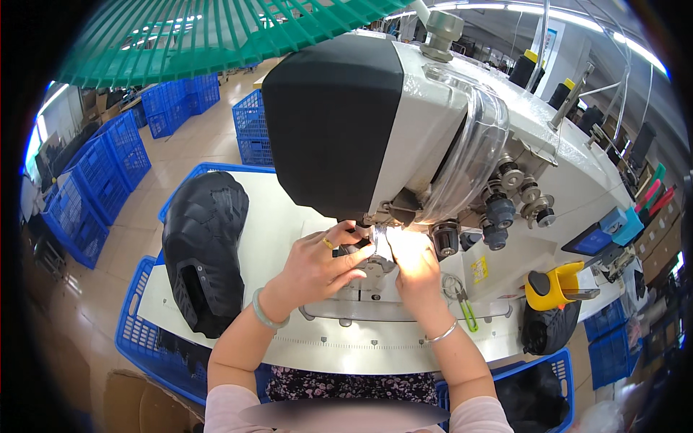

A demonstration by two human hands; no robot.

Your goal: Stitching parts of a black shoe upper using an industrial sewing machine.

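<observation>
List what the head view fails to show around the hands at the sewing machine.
- Small dark piece under the left hand and right hand: mostly covered by fingers, washed out by lamp glare.
- Needle: hidden behind the white sewing machine head.
- Blue plastic crate: cut off by the table edge.

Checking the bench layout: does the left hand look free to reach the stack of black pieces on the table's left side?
Probably yes: the left hand rests by the needle, and bare table lies between it and the black stack.

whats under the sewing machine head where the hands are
Both hands, left hand and right hand, press a small dark piece on the lit plate; the needle itself is hidden by fingers and glare.
</observation>
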